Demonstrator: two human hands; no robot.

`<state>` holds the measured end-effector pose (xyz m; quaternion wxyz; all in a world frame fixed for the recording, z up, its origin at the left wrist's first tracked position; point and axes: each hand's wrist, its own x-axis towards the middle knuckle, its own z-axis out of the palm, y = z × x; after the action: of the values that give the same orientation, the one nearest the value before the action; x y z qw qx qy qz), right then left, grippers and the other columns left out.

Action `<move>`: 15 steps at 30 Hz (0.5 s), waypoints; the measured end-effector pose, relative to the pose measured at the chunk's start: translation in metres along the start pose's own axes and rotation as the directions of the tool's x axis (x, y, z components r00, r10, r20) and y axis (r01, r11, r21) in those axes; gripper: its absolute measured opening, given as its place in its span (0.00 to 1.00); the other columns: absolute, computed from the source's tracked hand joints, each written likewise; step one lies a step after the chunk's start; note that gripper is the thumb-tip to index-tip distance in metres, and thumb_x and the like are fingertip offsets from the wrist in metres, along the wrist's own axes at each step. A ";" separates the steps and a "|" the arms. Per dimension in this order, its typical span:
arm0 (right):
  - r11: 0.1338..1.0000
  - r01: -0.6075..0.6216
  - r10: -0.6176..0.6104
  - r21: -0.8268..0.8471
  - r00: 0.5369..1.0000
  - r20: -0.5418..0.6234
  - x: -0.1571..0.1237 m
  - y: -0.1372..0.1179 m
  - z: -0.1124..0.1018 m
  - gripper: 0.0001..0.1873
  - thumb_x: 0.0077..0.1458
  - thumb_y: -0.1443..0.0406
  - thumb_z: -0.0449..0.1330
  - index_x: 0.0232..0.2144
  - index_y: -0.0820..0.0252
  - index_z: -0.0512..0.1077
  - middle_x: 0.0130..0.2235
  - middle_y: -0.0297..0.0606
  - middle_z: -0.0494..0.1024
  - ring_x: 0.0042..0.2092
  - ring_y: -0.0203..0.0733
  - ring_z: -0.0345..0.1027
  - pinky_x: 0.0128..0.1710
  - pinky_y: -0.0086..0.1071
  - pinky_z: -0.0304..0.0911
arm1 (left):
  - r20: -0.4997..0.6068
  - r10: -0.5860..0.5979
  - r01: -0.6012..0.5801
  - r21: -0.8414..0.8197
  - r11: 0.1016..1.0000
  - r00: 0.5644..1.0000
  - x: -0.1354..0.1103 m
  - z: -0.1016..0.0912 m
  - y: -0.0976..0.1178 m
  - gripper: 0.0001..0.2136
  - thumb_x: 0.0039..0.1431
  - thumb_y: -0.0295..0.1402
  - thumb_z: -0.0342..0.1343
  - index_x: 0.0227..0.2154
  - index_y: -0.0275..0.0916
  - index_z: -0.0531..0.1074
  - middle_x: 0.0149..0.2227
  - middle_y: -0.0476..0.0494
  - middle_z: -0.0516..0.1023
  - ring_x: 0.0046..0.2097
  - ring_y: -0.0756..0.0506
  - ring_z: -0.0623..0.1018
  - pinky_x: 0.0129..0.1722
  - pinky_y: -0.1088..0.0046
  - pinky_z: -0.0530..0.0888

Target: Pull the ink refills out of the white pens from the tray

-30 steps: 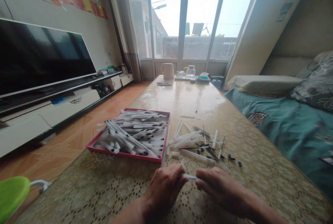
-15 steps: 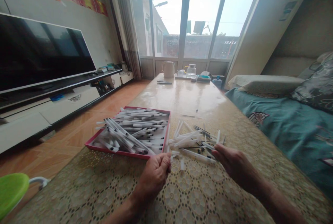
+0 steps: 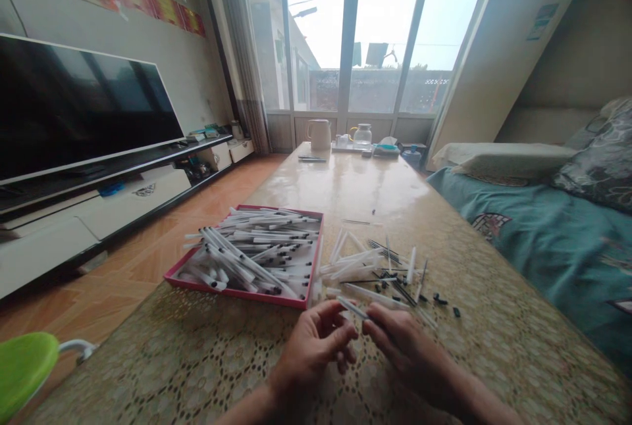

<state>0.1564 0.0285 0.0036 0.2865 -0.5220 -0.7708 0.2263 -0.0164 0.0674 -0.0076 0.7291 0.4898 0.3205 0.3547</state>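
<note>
Heaped at left in a red tray (image 3: 237, 294), rimmed to stop rolling off the bench (image 3: 494, 326): white pens (image 3: 247, 247). Centre front, close to the body and just above the bench, pinched between left hand (image 3: 316, 346) and right hand (image 3: 407, 349): a thin tube (image 3: 353, 308), each grip clamped on one end, likely to steady and align it. Strewn just behind and rightward, within easy reach: loose white and black parts (image 3: 380, 270).

A home living room: a flat television (image 3: 79, 109) on a low stand along the left wall, a sofa (image 3: 553, 227) on the right, a long table (image 3: 355, 188) facing glass balcony doors (image 3: 365, 30).
</note>
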 end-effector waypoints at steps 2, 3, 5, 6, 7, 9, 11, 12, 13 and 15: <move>0.995 0.022 -0.027 0.102 0.999 0.046 0.002 -0.006 0.001 0.11 0.61 0.61 0.45 0.34 0.57 0.66 0.31 0.35 0.74 0.32 0.38 0.68 0.33 0.28 0.60 | 0.051 -0.025 0.029 -0.078 0.997 0.998 0.000 0.002 -0.002 0.16 0.46 0.35 0.63 0.38 0.34 0.72 0.22 0.50 0.71 0.19 0.54 0.70 0.17 0.82 0.65; 0.989 0.024 -0.033 0.145 0.997 0.063 0.003 -0.008 0.001 0.11 0.61 0.61 0.46 0.36 0.57 0.67 0.32 0.36 0.75 0.33 0.38 0.69 0.34 0.28 0.61 | 0.047 -0.026 0.030 -0.096 0.995 0.999 0.000 0.002 -0.003 0.14 0.46 0.35 0.63 0.36 0.33 0.74 0.22 0.49 0.72 0.20 0.54 0.70 0.18 0.82 0.65; 0.980 -0.011 -0.003 0.200 0.998 0.069 0.002 -0.008 -0.001 0.12 0.60 0.59 0.47 0.36 0.57 0.68 0.30 0.35 0.75 0.31 0.38 0.69 0.32 0.27 0.61 | 0.008 -0.023 0.024 -0.119 0.993 1.000 -0.001 0.000 -0.001 0.12 0.46 0.35 0.63 0.31 0.32 0.75 0.22 0.47 0.74 0.20 0.54 0.71 0.18 0.82 0.66; 0.975 -0.048 0.037 0.219 0.998 0.055 0.002 -0.007 -0.003 0.15 0.60 0.58 0.47 0.33 0.58 0.69 0.27 0.34 0.73 0.29 0.37 0.68 0.30 0.27 0.60 | -0.025 -0.018 0.015 -0.136 0.991 1.000 -0.001 -0.001 0.000 0.11 0.46 0.35 0.63 0.30 0.32 0.75 0.22 0.47 0.74 0.21 0.53 0.71 0.18 0.81 0.67; 0.965 -0.093 0.087 0.244 0.996 0.035 0.001 -0.004 -0.005 0.18 0.60 0.56 0.46 0.29 0.59 0.69 0.24 0.33 0.72 0.26 0.36 0.66 0.27 0.26 0.59 | -0.067 -0.008 -0.003 -0.162 0.987 0.998 -0.001 -0.003 0.001 0.11 0.45 0.36 0.64 0.29 0.32 0.74 0.22 0.47 0.74 0.21 0.53 0.72 0.19 0.81 0.68; 0.930 -0.179 0.186 0.321 0.983 0.009 -0.002 0.002 -0.010 0.23 0.61 0.54 0.43 0.24 0.60 0.67 0.21 0.32 0.68 0.23 0.34 0.62 0.24 0.26 0.56 | -0.167 0.014 -0.051 -0.216 0.975 0.986 -0.001 -0.006 0.004 0.11 0.45 0.35 0.64 0.28 0.33 0.73 0.22 0.47 0.74 0.22 0.52 0.74 0.20 0.80 0.69; 0.881 -0.235 0.247 0.411 0.969 0.025 -0.004 0.009 -0.013 0.25 0.61 0.52 0.42 0.22 0.61 0.66 0.19 0.31 0.66 0.22 0.33 0.58 0.22 0.25 0.54 | -0.249 0.027 -0.091 -0.251 0.964 0.968 -0.001 -0.008 0.007 0.11 0.44 0.35 0.65 0.27 0.33 0.72 0.23 0.47 0.75 0.23 0.51 0.74 0.21 0.80 0.70; 0.857 -0.251 0.258 0.449 0.965 0.047 -0.004 0.011 -0.014 0.25 0.60 0.51 0.43 0.23 0.61 0.66 0.19 0.30 0.66 0.21 0.32 0.57 0.21 0.25 0.53 | -0.274 0.029 -0.102 -0.256 0.961 0.961 -0.001 -0.009 0.008 0.11 0.43 0.34 0.65 0.26 0.33 0.72 0.23 0.47 0.75 0.23 0.52 0.74 0.21 0.80 0.70; 0.840 -0.258 0.258 0.478 0.964 0.066 -0.005 0.014 -0.014 0.25 0.60 0.50 0.43 0.24 0.61 0.66 0.19 0.30 0.66 0.21 0.32 0.57 0.21 0.25 0.52 | -0.287 0.027 -0.104 -0.255 0.961 0.958 -0.001 -0.008 0.009 0.11 0.43 0.34 0.65 0.26 0.33 0.71 0.23 0.47 0.76 0.22 0.51 0.74 0.21 0.80 0.70; 0.827 -0.255 0.251 0.502 0.965 0.076 -0.005 0.017 -0.013 0.24 0.59 0.50 0.45 0.24 0.61 0.66 0.20 0.30 0.66 0.22 0.32 0.57 0.21 0.25 0.53 | -0.293 0.022 -0.099 -0.250 0.963 0.956 -0.001 -0.008 0.010 0.12 0.42 0.34 0.65 0.26 0.32 0.71 0.22 0.47 0.76 0.22 0.51 0.75 0.21 0.79 0.71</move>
<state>0.1780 0.0307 0.0013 0.3785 -0.5247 -0.6091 0.4588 -0.0251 0.0731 -0.0001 0.7217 0.3422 0.3582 0.4835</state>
